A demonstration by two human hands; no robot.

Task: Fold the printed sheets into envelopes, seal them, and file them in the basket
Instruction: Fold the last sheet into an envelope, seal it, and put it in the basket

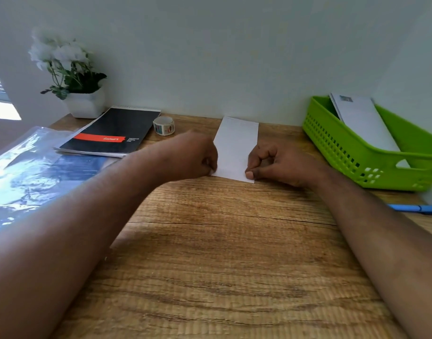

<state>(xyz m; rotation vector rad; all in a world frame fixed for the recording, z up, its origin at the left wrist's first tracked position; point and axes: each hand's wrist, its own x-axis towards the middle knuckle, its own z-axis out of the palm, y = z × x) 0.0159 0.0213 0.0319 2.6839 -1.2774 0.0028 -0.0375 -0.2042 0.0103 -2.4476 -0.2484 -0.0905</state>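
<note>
From the head view, a folded white sheet (235,148) lies lengthwise near the table's (210,265) far edge, its near corners pinched by the left hand (197,155) and the right hand (278,165), fingers curled on the paper. At the far right corner the green basket (352,152) holds a white envelope (364,123); toward the far left lies a black pad (112,130) reading "PREMIUM SPIRAL PAD", with a sticker roll (164,126) beside it.

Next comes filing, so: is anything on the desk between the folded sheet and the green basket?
Nothing visible. Bare desk lies between the folded sheet and the green basket, apart from the right hand gripping the sheet's corner.
</note>
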